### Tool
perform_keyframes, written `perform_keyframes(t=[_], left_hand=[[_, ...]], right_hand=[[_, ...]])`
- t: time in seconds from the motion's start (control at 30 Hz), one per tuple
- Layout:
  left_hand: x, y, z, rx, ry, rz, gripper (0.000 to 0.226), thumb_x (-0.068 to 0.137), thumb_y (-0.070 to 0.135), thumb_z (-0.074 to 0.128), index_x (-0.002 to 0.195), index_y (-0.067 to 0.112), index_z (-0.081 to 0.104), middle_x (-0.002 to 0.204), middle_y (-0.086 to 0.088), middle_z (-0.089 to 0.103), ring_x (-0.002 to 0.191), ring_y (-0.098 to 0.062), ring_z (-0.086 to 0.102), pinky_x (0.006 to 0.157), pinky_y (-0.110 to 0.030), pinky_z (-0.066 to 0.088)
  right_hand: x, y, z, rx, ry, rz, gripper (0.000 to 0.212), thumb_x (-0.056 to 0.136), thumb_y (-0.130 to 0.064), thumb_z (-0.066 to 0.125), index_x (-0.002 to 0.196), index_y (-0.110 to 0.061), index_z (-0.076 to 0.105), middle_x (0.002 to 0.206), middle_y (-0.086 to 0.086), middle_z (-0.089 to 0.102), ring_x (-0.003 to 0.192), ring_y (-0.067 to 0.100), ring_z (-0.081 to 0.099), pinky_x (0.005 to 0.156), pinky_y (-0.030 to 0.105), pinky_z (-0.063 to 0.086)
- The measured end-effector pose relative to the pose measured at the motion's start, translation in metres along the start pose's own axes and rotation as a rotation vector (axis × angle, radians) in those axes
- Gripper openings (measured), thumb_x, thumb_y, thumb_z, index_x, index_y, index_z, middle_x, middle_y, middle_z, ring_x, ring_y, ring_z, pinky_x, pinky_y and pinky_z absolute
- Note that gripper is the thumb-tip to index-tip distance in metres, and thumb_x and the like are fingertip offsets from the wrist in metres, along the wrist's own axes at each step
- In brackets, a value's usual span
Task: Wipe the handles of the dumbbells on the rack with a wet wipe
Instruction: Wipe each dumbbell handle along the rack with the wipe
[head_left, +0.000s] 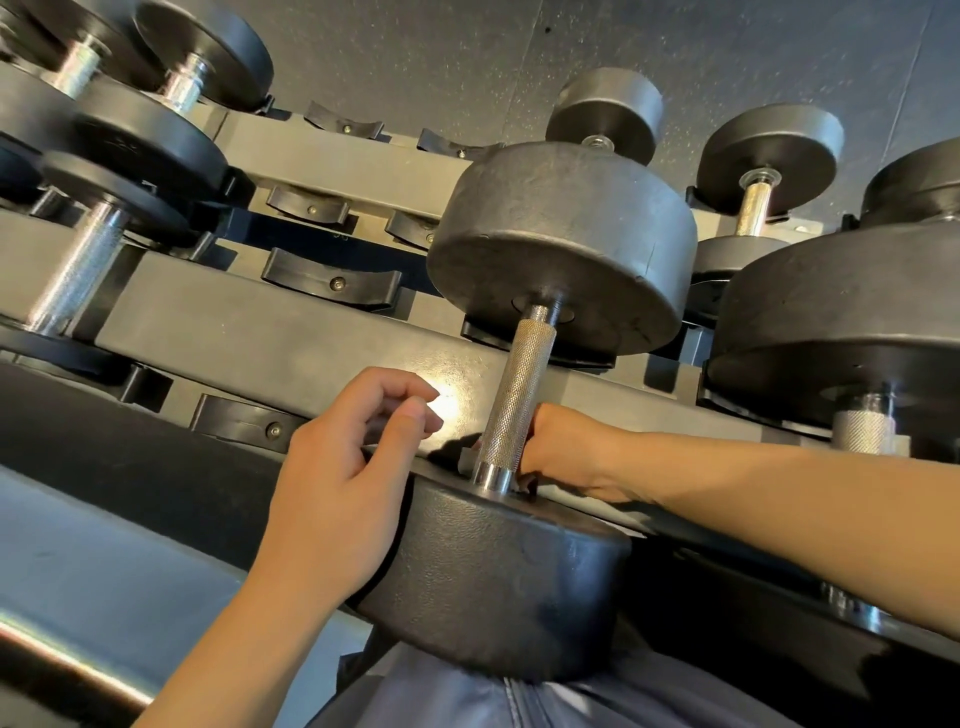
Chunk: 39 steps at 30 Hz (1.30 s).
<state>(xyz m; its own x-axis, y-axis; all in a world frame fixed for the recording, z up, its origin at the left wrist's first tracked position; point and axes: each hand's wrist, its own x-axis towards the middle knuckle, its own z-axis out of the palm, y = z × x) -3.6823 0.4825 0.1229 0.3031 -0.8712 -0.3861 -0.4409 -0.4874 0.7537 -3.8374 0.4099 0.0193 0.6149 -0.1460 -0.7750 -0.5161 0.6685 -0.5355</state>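
Note:
The centre dumbbell lies on the black rack (260, 332), with its knurled steel handle (514, 395) running between a far head (566, 244) and a near head (498, 587). My right hand (566, 452) sits at the handle's lower end from the right, its fingers curled behind and round the bar. A small grey bit shows just left of the bar there; I cannot tell whether it is the wipe. My left hand (337, 493) hovers left of the handle above the near head, fingers loosely curled and holding nothing.
A larger dumbbell (841, 332) lies close on the right, and another with a knurled handle (78, 275) on the left. Smaller dumbbells (769, 156) sit on the upper tier. Several black cradles (332, 280) between them hold nothing. Dark speckled floor lies beyond.

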Motion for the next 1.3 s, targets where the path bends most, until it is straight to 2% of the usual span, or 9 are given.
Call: perform_keyframes(t=[0.2,0.3,0.43,0.57,0.7,0.93,1.07,1.2,1.3], left_hand=[[-0.001,-0.001,0.001,-0.016,0.038,0.001,0.015,0.089,0.031,0.048,0.096,0.031,0.062,0.088,0.016,0.069,0.088,-0.003,0.065,0.075,-0.008,0.044],[-0.002,-0.001,0.000,-0.028,0.046,0.002,0.015,0.088,0.031,0.048,0.095,0.032,0.061,0.087,0.016,0.069,0.087,-0.003,0.065,0.075,-0.007,0.044],[-0.001,0.000,0.000,-0.034,0.029,0.011,0.013,0.090,0.030,0.049,0.095,0.033,0.060,0.085,0.017,0.068,0.087,-0.001,0.064,0.074,-0.005,0.043],[-0.001,-0.001,-0.001,-0.049,0.033,0.010,0.016,0.093,0.028,0.046,0.104,0.034,0.055,0.091,0.018,0.068,0.093,0.000,0.063,0.076,-0.006,0.043],[-0.001,-0.005,0.001,-0.050,0.098,-0.035,0.019,0.099,0.017,0.043,0.099,0.032,0.054,0.090,0.019,0.067,0.091,-0.001,0.062,0.073,-0.007,0.043],[-0.001,-0.004,0.001,-0.079,0.140,-0.073,0.022,0.097,0.013,0.044,0.094,0.032,0.055,0.088,0.018,0.066,0.087,0.000,0.062,0.070,-0.004,0.042],[0.000,-0.004,0.000,-0.089,0.135,-0.062,0.019,0.097,0.015,0.045,0.095,0.030,0.056,0.087,0.020,0.066,0.087,0.001,0.062,0.072,-0.007,0.045],[-0.001,-0.004,0.000,-0.093,0.127,-0.054,0.018,0.097,0.015,0.045,0.094,0.028,0.057,0.081,0.014,0.066,0.085,0.002,0.062,0.074,-0.010,0.045],[-0.002,-0.003,0.001,-0.082,0.136,-0.042,0.016,0.097,0.017,0.045,0.094,0.028,0.057,0.084,0.011,0.066,0.085,-0.001,0.062,0.078,-0.019,0.046]], right_hand=[[-0.002,0.004,-0.006,-0.081,-0.055,-0.015,0.019,0.083,0.011,0.056,0.094,-0.003,0.063,0.078,0.012,0.059,0.057,0.008,0.050,0.058,0.021,0.046],[-0.019,0.002,-0.015,-0.154,-0.079,-0.045,0.010,0.082,0.006,0.063,0.091,0.003,0.065,0.075,0.016,0.057,0.053,0.008,0.048,0.051,0.014,0.043],[-0.046,-0.008,-0.019,-0.177,-0.075,-0.153,0.017,0.081,0.000,0.069,0.077,-0.016,0.067,0.061,-0.008,0.061,0.051,0.000,0.052,0.052,0.012,0.042],[-0.050,-0.025,0.000,-0.598,0.109,-0.486,0.009,0.085,-0.018,0.068,0.085,-0.025,0.073,0.080,-0.018,0.066,0.078,-0.003,0.059,0.076,0.012,0.046],[-0.031,-0.048,0.012,-1.297,0.102,-0.870,0.015,0.089,-0.020,0.056,0.088,-0.018,0.071,0.083,-0.003,0.062,0.080,0.013,0.053,0.072,0.027,0.046],[-0.005,-0.084,0.027,-1.670,-0.156,-0.531,0.020,0.092,-0.014,0.046,0.100,-0.013,0.065,0.089,0.003,0.059,0.078,0.018,0.054,0.055,0.023,0.035],[-0.022,-0.086,0.022,-1.828,-0.014,-0.641,0.022,0.095,-0.017,0.046,0.112,-0.014,0.058,0.100,0.004,0.053,0.094,0.023,0.057,0.071,0.033,0.048],[-0.034,-0.086,-0.009,-1.841,0.363,-0.573,0.028,0.095,-0.015,0.049,0.123,-0.012,0.048,0.115,0.007,0.050,0.081,0.019,0.055,0.061,0.028,0.041],[-0.035,-0.075,-0.007,-1.841,0.260,-0.595,0.032,0.095,-0.019,0.050,0.127,-0.018,0.046,0.119,0.005,0.045,0.080,0.017,0.055,0.061,0.028,0.042]])
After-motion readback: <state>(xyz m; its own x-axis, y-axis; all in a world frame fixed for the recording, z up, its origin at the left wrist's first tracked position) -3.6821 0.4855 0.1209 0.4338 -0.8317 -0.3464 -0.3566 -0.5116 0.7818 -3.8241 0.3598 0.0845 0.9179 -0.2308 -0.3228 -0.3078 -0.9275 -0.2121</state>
